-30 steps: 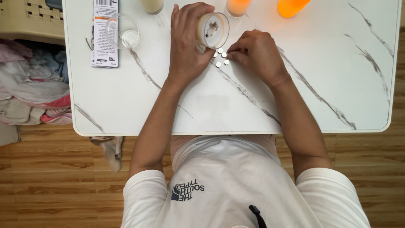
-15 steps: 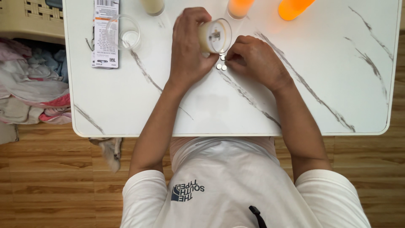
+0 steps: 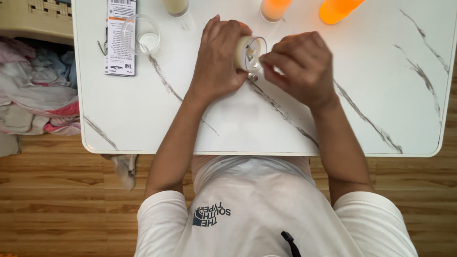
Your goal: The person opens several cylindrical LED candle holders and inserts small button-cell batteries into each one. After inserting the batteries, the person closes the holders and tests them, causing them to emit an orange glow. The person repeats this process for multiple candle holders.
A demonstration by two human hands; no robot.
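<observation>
Left hand [image 3: 220, 59] is wrapped round a small clear bottle [image 3: 248, 52], tipped on its side w/ the mouth facing right; right hand [image 3: 299, 64] has its fingertips pinched at that mouth, apparently on a small white pill (too small to be sure). Seems nearly done w/ filling: approx. one or two pills [image 3: 253, 76] are left on the surface [image 3: 266, 123] just below the bottle, touching neither hand.

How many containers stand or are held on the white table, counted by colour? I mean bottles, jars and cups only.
Orange bottles: 2
Cream jar at the top edge: 1
Clear cup: 1
Small jar held tilted by the left hand, right hand at its mouth: 1
Total: 5
</observation>
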